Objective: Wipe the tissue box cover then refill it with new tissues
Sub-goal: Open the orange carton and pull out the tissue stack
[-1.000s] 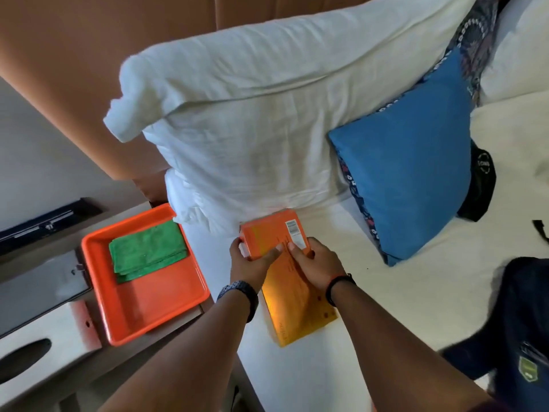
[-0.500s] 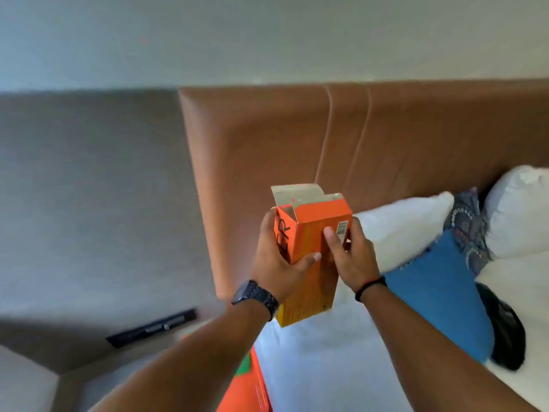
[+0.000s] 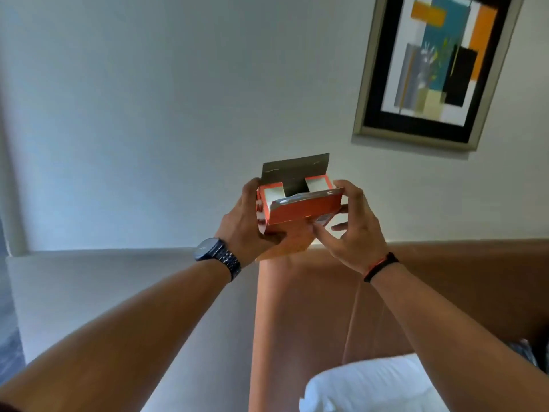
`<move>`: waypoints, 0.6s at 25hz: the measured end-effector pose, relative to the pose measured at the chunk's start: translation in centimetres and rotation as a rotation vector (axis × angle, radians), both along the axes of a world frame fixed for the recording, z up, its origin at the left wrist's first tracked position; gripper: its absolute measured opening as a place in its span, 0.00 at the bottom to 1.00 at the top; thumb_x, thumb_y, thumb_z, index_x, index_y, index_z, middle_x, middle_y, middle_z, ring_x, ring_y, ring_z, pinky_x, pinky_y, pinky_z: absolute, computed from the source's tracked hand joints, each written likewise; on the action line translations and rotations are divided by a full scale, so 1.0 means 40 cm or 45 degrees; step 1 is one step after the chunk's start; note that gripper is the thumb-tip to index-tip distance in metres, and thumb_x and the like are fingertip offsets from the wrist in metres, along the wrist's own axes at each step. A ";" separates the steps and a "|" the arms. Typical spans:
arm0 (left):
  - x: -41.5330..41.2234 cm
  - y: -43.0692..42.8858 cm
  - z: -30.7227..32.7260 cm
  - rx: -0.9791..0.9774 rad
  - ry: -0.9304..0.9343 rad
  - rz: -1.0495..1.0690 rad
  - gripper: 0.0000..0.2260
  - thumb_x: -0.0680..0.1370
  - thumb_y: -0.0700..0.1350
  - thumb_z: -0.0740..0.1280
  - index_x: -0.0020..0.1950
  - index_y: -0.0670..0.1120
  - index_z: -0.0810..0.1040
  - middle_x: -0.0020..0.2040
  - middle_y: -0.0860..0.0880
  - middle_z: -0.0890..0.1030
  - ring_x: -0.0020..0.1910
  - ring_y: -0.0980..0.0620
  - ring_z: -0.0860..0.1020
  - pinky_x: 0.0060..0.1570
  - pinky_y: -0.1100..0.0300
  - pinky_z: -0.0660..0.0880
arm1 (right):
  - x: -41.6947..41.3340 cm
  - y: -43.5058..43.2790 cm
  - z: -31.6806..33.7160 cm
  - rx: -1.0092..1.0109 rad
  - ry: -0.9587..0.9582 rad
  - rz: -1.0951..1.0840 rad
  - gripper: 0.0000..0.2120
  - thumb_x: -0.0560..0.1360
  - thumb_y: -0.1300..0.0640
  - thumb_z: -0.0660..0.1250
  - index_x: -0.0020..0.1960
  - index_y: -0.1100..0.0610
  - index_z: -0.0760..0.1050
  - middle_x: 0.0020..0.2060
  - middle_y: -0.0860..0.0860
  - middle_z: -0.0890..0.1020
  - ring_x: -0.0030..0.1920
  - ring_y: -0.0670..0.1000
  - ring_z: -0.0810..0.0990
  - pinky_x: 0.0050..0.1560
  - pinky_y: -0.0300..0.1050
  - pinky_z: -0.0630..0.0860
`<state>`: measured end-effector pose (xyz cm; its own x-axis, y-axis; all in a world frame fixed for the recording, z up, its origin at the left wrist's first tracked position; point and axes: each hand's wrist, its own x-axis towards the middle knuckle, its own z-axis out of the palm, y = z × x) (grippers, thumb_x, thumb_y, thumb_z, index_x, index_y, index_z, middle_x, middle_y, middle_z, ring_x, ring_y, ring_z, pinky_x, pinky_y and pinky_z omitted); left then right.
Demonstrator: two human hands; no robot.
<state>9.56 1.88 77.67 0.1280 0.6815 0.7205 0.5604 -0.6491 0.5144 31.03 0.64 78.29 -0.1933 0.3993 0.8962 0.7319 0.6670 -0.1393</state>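
Observation:
An orange cardboard tissue box (image 3: 303,211) is held up in front of the wall, its end open towards me. The grey end flap stands up and both side flaps are folded out. My left hand (image 3: 242,224) grips the box's left side, a dark watch on the wrist. On the right side my right hand (image 3: 352,227) holds it, fingers under the box's lower corner. What is inside the box cannot be made out. The tissue box cover is out of view.
A framed abstract picture (image 3: 436,63) hangs on the white wall at upper right. The brown padded headboard (image 3: 326,307) fills the lower middle, with a white pillow (image 3: 371,388) at the bottom. A grey wall panel (image 3: 118,281) lies to the left.
The box has been lifted off the bed and raised to wall height, and its end flaps now stand open. The view has tilted up; the tray, cloth and cover have dropped out of sight.

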 end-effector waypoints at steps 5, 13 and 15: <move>-0.071 -0.019 0.065 0.190 0.102 0.028 0.46 0.64 0.46 0.80 0.67 0.62 0.49 0.61 0.47 0.75 0.51 0.45 0.79 0.47 0.48 0.80 | -0.026 -0.046 0.156 0.225 -0.370 -0.040 0.24 0.66 0.36 0.67 0.52 0.53 0.78 0.57 0.55 0.75 0.49 0.51 0.75 0.43 0.42 0.77; -0.082 -0.007 0.063 0.212 0.208 0.108 0.43 0.65 0.44 0.79 0.62 0.60 0.49 0.59 0.42 0.76 0.48 0.41 0.81 0.46 0.48 0.80 | -0.047 -0.109 0.214 0.136 -1.105 -0.086 0.24 0.70 0.33 0.59 0.48 0.53 0.76 0.47 0.50 0.81 0.40 0.48 0.74 0.36 0.40 0.75; -0.078 -0.004 0.059 0.232 0.298 0.095 0.41 0.65 0.44 0.79 0.61 0.59 0.49 0.60 0.41 0.76 0.49 0.40 0.81 0.46 0.48 0.81 | -0.048 -0.107 0.216 0.048 -1.270 -0.204 0.26 0.70 0.33 0.62 0.57 0.52 0.71 0.50 0.49 0.79 0.40 0.47 0.71 0.38 0.36 0.69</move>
<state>6.46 1.73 80.03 0.2597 0.5573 0.7887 0.6994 -0.6717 0.2443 29.09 -3.63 86.94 -0.8078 0.4607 0.3677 0.5841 0.5419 0.6043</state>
